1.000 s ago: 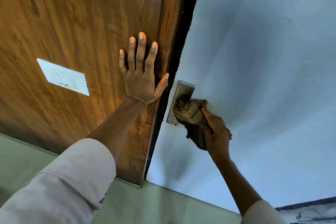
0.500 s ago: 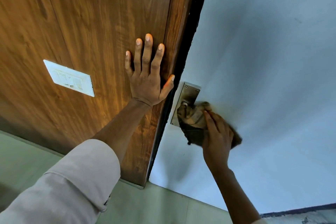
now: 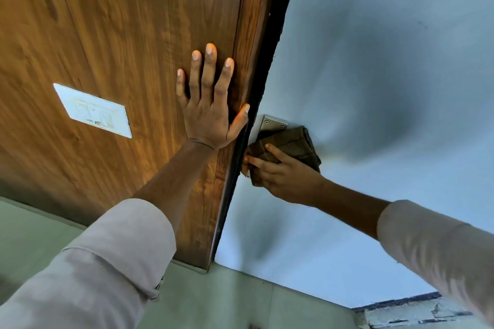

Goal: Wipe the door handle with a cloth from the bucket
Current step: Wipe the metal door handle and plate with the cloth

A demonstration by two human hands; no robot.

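Note:
My left hand [image 3: 209, 104] lies flat, fingers spread, on the brown wooden panel [image 3: 120, 35] beside the dark door gap. My right hand [image 3: 283, 172] presses a folded brown cloth [image 3: 291, 143] over the door handle on the pale blue door [image 3: 374, 88]. Only the top of the metal handle plate [image 3: 272, 124] shows above the cloth; the lever itself is hidden. No bucket is in view.
A white switch plate [image 3: 93, 111] is mounted on the wooden panel to the left of my left hand. Pale green floor tiles [image 3: 227, 299] run along the bottom, and a rough grey ledge [image 3: 406, 315] shows at the bottom right.
My right hand has slid the cloth left across the handle plate, toward the door edge, and my right forearm now reaches in from the right. My left hand stays flat on the wood.

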